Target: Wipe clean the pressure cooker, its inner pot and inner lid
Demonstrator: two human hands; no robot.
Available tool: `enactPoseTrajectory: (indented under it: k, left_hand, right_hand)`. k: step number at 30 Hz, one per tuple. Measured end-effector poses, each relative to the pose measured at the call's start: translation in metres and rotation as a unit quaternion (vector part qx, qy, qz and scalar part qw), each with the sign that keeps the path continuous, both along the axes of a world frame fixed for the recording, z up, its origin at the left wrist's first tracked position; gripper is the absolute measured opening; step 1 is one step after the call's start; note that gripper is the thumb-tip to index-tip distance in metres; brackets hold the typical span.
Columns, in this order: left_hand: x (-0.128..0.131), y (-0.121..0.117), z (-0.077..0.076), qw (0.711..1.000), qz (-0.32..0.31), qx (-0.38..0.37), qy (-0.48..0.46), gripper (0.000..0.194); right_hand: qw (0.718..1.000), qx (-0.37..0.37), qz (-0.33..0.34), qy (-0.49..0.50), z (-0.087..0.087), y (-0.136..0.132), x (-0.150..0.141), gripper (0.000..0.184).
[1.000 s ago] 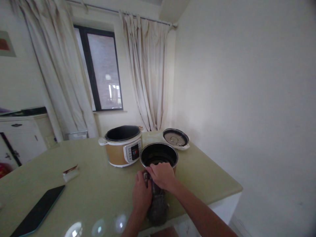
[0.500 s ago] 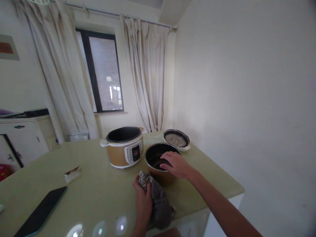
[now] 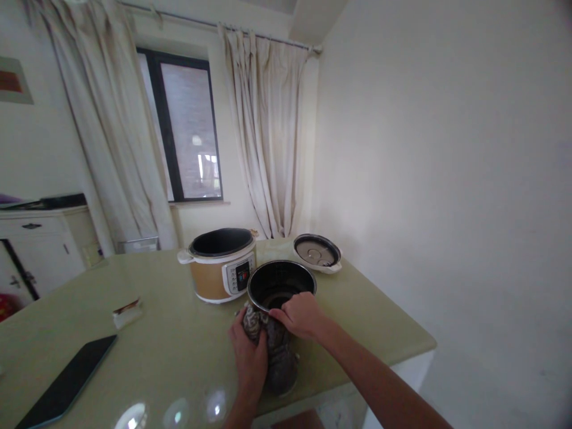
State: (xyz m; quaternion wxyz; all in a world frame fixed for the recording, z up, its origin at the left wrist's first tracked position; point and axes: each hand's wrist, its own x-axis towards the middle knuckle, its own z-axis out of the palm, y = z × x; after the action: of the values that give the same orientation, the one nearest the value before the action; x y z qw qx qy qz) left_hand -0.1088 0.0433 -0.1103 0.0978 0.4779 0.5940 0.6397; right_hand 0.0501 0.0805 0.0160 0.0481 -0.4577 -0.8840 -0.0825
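A dark-lined cooker inner pot (image 3: 282, 277) sits on the table with its mouth facing up. My right hand (image 3: 300, 314) is closed on its near right rim, thumb outside and the other fingers over the edge. My left hand (image 3: 249, 356) grips a bunched grey cloth (image 3: 281, 363), which lies against the near side of the pot and hides much of its outer wall. Just left of the pot stands the gold and white electric cooker (image 3: 209, 283), lidless, its control panel facing right and toward me. The cooker's lid (image 3: 316, 252) rests underside up behind the pot.
The pale green glossy table (image 3: 170, 333) ends in a corner at right, beside the white wall (image 3: 438, 167). A dark tablet-like slab (image 3: 67, 381) lies at the left front. A small white packet (image 3: 127, 313) lies behind it.
My right hand has gone from hovering open over the pot to gripping its rim. The pot has shifted slightly left, and the cloth with my left hand has moved up and left against it.
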Motion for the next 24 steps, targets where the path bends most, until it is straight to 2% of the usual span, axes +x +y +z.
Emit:
enactPoseTrajectory:
  k: [2, 5, 8, 10, 13, 17, 20, 22, 24]
  left_hand:
    - [-0.015, 0.012, 0.008, 1.0, 0.0, 0.019, -0.012, 0.057]
    - [-0.041, 0.038, 0.02, 0.998, -0.04, 0.03, -0.041, 0.056]
    - [-0.06, 0.062, 0.028, 0.995, -0.088, 0.009, -0.05, 0.048]
    - [-0.063, 0.067, 0.029, 0.993, -0.111, -0.019, -0.046, 0.043]
    - [-0.054, 0.057, 0.028, 0.991, -0.127, -0.045, -0.011, 0.037]
    - [-0.026, 0.022, 0.02, 0.994, -0.076, -0.054, 0.048, 0.033]
    - [-0.007, 0.001, 0.009, 0.994, -0.076, -0.057, 0.047, 0.03]
    - [-0.003, -0.004, 0.002, 0.995, -0.083, -0.056, 0.028, 0.034]
    - [-0.004, -0.004, -0.005, 0.995, -0.079, -0.056, 0.003, 0.039]
  right_hand:
    - [1.0, -0.004, 0.005, 0.007, 0.0, -0.004, -0.008, 0.086]
    - [1.0, -0.014, 0.008, 0.016, 0.001, -0.008, -0.013, 0.084]
    - [1.0, -0.018, 0.016, 0.02, 0.003, -0.012, -0.015, 0.08]
    - [0.999, -0.017, 0.001, 0.028, 0.004, -0.016, -0.017, 0.079]
    - [0.998, -0.016, -0.038, 0.048, 0.005, -0.019, -0.026, 0.076]
    - [0.992, -0.025, -0.091, 0.089, 0.003, -0.016, -0.048, 0.069]
    - [0.985, -0.045, -0.121, 0.113, 0.002, -0.012, -0.063, 0.066]
    - [0.984, -0.054, -0.11, 0.129, 0.004, -0.01, -0.065, 0.062]
    - [0.984, -0.054, -0.061, 0.161, 0.008, -0.008, -0.056, 0.052]
